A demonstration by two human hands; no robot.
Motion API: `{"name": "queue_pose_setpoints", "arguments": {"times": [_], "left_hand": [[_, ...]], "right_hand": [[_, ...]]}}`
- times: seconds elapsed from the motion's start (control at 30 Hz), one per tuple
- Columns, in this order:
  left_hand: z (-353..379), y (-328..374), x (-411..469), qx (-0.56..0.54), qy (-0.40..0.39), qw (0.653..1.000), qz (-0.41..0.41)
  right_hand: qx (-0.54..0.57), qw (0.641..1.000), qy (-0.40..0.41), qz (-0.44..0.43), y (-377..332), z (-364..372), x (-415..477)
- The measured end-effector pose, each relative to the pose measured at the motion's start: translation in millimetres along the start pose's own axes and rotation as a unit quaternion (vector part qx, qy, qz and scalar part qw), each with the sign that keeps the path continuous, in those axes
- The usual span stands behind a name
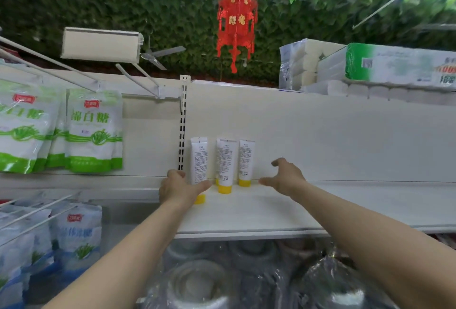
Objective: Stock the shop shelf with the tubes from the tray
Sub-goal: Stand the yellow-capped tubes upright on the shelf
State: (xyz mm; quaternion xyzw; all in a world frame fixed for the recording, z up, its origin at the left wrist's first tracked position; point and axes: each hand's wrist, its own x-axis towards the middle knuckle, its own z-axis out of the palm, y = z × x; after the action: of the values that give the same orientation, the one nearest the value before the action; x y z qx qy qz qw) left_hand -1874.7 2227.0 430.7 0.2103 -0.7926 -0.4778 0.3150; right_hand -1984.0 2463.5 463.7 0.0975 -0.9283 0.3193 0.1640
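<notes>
Your left hand (pixel 177 187) was wrapped round the lower part of the left tube (pixel 199 160), thumb across its front just above the yellow cap; that tube stood cap-down, long axis upright, at the left end of the white shelf (pixel 271 210) in the middle of the frame, close beside the slotted upright. Your right hand (pixel 286 178) hung with fingers spread and holding nothing, just right of the right tube (pixel 246 158) and apart from it; the middle tube (pixel 225 160) stood between the two, a little nearer you. So the row lay to the left of your free hand, all three axes vertical; I'd judge the right hand the nearer one for straightening the right tube, and the left for its own. The tray was not in view. The tubes' black print was too small to read; the green-and-white bags (pixel 95 131) at the left of the frame read 绵白糖; the red lantern (pixel 236 27) at the upper middle bore gold characters, too blurred to tell.
</notes>
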Motion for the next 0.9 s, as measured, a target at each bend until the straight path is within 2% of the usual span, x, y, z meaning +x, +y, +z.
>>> {"name": "queue_pose_setpoints", "arguments": {"times": [0.2, 0.3, 0.4, 0.6, 0.8, 0.9], "left_hand": [[-24, 28, -43, 0.062, 0.062, 0.996, 0.011], [-31, 56, -77, 0.096, 0.096, 0.988, 0.066], [-22, 84, -114, 0.090, 0.098, 0.984, 0.118], [48, 129, -227, 0.101, 0.018, 0.980, 0.170], [151, 159, -366, 0.120, -0.106, 0.967, 0.200], [199, 165, -432, 0.131, -0.181, 0.953, 0.207]], "right_hand": [[-0.001, 0.999, 0.028, -0.031, 17, -67, -48], [-0.005, 0.998, 0.042, -0.042, 34, -107, -75], [-0.022, 0.997, 0.055, -0.050, 55, -143, -100], [-0.081, 0.994, 0.064, -0.046, 146, -224, -173], [-0.179, 0.980, 0.085, 0.021, 280, -291, -268], [-0.206, 0.974, 0.066, 0.074, 345, -320, -313]]}}
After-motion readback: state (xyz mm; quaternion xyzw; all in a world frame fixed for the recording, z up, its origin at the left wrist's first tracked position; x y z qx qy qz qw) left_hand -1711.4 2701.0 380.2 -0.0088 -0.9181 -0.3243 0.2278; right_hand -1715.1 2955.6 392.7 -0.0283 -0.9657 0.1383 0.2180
